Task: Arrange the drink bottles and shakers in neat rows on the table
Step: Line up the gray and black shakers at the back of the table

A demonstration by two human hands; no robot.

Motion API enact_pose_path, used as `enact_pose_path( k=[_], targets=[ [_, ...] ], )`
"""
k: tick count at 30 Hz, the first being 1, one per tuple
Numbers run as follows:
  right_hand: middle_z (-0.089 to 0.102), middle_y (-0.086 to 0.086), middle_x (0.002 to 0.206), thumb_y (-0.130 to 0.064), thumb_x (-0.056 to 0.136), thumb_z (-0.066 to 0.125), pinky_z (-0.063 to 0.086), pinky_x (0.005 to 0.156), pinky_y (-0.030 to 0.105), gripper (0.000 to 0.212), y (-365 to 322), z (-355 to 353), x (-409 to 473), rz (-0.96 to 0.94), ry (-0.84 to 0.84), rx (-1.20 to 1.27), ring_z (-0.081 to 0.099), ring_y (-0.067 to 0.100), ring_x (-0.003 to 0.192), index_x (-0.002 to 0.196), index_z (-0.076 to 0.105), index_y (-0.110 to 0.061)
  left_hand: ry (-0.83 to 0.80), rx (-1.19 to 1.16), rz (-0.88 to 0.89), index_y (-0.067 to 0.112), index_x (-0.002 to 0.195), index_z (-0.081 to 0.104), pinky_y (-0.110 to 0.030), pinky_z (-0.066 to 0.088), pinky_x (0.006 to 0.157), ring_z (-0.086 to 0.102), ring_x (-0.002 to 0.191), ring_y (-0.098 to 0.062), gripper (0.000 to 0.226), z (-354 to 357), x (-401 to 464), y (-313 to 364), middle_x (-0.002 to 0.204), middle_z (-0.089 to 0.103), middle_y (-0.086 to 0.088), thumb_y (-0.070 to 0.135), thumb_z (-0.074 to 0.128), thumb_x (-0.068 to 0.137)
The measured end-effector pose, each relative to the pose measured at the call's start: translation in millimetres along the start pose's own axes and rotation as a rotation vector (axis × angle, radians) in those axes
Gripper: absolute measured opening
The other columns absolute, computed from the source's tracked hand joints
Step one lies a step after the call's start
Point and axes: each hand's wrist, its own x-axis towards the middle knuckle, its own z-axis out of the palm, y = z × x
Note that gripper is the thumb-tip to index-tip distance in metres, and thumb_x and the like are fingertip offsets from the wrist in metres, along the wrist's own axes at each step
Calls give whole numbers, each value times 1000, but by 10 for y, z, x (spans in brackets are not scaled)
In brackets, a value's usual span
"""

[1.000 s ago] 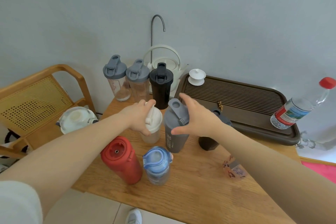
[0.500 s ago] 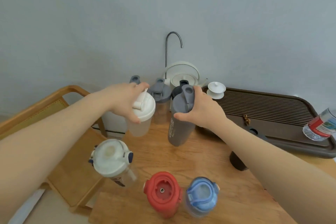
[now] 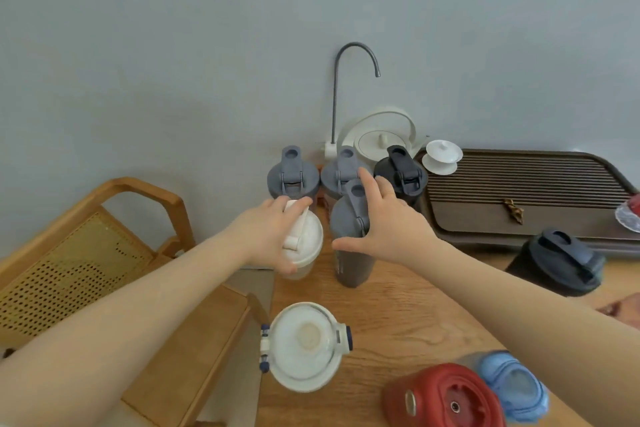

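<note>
On the wooden table (image 3: 398, 315), the left hand (image 3: 266, 236) grips the lid of a white-lidded translucent shaker (image 3: 302, 246), and the right hand (image 3: 388, 222) clasps a tall grey shaker (image 3: 349, 253) just to its right. Behind them, by the far wall, stand two grey-lidded shakers (image 3: 293, 177) and a black shaker (image 3: 401, 173) in a row.

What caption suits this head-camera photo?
Both hands set a white-lidded shaker and grey shaker before three shakers along the wall.
</note>
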Motion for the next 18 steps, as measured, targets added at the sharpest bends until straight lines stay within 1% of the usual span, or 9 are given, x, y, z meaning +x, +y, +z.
enact_pose_path(
  k=[2, 4, 6, 7, 9, 11, 13, 16, 18],
  targets=[
    [-11, 8, 158, -60, 62, 73, 34, 109, 48, 120, 43, -83, -26, -113, -40, -34, 17, 34, 142, 146, -8, -30, -7, -20, 10, 27, 147, -1, -36, 43, 95, 33, 131, -26, 110, 133, 33, -4, 149, 24, -7, 47, 72, 67],
    [-16, 4, 157, -52, 62, 77, 25, 115, 45, 118, 119, -116, -58, -231, -68, -142, 4, 29, 144, 146, -3, -29, 22, -88, 16, 28, 147, -3, -37, 42, 97, 33, 131, -27, 109, 248, 51, -19, 149, 23, -7, 46, 72, 69],
    [-13, 3, 158, -45, 70, 74, 26, 115, 42, 109, 187, -89, -84, -308, -67, -295, 3, 26, 144, 147, -2, -28, 90, -206, 5, 28, 147, -3, -37, 41, 98, 33, 131, -27, 109, 338, 54, -54, 149, 22, -5, 42, 73, 70],
    [-9, 4, 158, -40, 74, 72, 31, 112, 41, 105, 202, -60, -96, -329, -50, -345, 8, 26, 144, 147, -1, -26, 119, -257, -5, 27, 147, -2, -37, 41, 98, 32, 131, -27, 109, 377, 49, -75, 149, 21, -4, 41, 74, 70],
    [11, 11, 158, -33, 69, 78, 48, 97, 42, 103, 201, -5, -112, -356, 51, -401, 32, 31, 137, 147, 12, -21, 159, -295, -24, 27, 147, 4, -38, 40, 99, 29, 133, -27, 106, 434, 31, -100, 149, 18, -5, 41, 75, 70],
    [37, 17, 147, -36, 55, 86, 58, 78, 43, 104, 186, 63, -103, -368, 147, -401, 53, 36, 118, 139, 28, -16, 195, -265, -24, 25, 147, 8, -37, 41, 99, 25, 134, -26, 100, 468, 10, -105, 148, 16, -7, 42, 73, 72],
    [42, 17, 138, -40, 51, 87, 60, 66, 42, 98, 159, 122, -88, -374, 176, -398, 58, 37, 108, 131, 36, -15, 222, -201, 16, 22, 147, 9, -35, 41, 98, 22, 134, -26, 96, 477, 1, -98, 148, 15, -9, 41, 70, 75],
    [48, 19, 130, -44, 47, 87, 58, 50, 38, 90, 106, 129, -68, -363, 178, -430, 61, 38, 102, 120, 42, -17, 262, -146, 42, 18, 146, 10, -35, 41, 98, 23, 134, -27, 92, 504, 10, -96, 148, 19, -11, 39, 68, 78],
    [55, 22, 125, -44, 46, 88, 57, 45, 37, 89, 81, 119, -56, -342, 174, -442, 61, 39, 101, 118, 42, -18, 273, -147, 17, 18, 147, 9, -34, 40, 99, 24, 134, -26, 91, 534, 24, -91, 147, 20, -11, 41, 67, 79]
  ],
)
